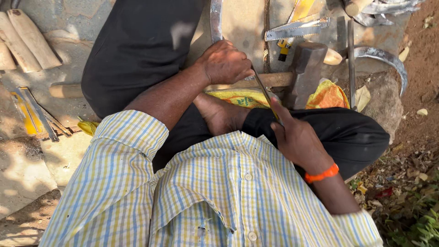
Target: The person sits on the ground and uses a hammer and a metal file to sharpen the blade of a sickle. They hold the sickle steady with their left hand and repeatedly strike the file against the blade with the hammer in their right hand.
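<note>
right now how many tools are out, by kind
curved blade in left hand: 1
file in right hand: 1
sledgehammer: 1
saw blade: 1
sickle blade on the ground: 1
wooden handles, loose: 3
total: 8

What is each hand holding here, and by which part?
The left hand grips a curved metal blade at its lower end. The right hand holds one end of a thin metal file laid across it.
</note>
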